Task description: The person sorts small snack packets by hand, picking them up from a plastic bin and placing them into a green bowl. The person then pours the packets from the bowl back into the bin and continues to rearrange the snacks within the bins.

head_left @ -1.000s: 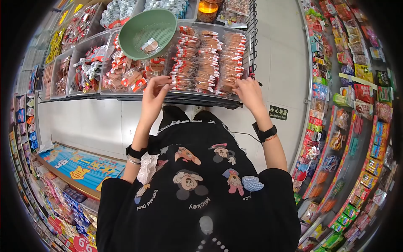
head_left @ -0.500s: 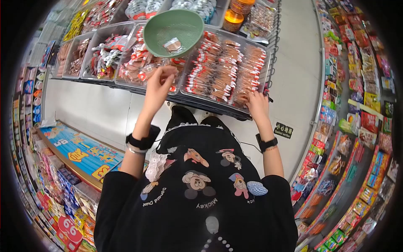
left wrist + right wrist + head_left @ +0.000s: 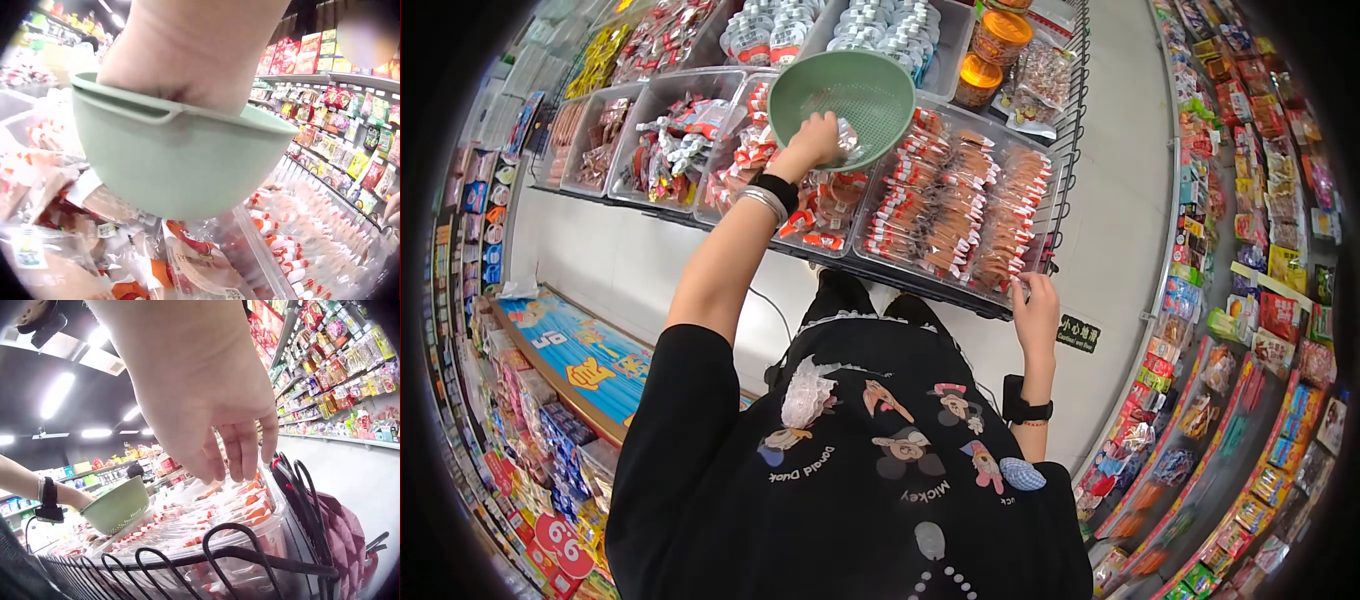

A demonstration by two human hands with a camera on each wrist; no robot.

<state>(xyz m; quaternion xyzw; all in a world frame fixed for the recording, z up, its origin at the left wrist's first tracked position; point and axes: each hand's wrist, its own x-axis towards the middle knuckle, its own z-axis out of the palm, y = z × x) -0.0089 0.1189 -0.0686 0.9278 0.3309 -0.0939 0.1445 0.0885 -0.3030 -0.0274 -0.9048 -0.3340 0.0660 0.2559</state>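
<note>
My left hand (image 3: 812, 142) reaches down inside a green plastic basket (image 3: 800, 85), above the bins. A small clear-wrapped snack packet (image 3: 847, 136) lies in the basket beside the fingers; I cannot tell whether they pinch it. In the left wrist view the wall of the basket (image 3: 169, 162) hides the fingers. My right hand (image 3: 1036, 305) hovers by the front right corner of a clear bin (image 3: 870, 250) of wrapped brown snacks (image 3: 950, 205). Its fingers (image 3: 232, 450) hang loosely bent over the snacks in the right wrist view, holding nothing.
Left of that bin, more clear bins hold loose snack packets (image 3: 825, 205) and pouches (image 3: 875, 30). Orange-lidded jars (image 3: 1000, 40) stand behind. A black wire rail (image 3: 237, 553) edges the display. Stocked shelves (image 3: 1260, 300) line the aisle on the right.
My left hand has moved from over the bin of loose packets up into the green basket. The right hand has drawn back from the right row of snacks toward the bin's front corner.
</note>
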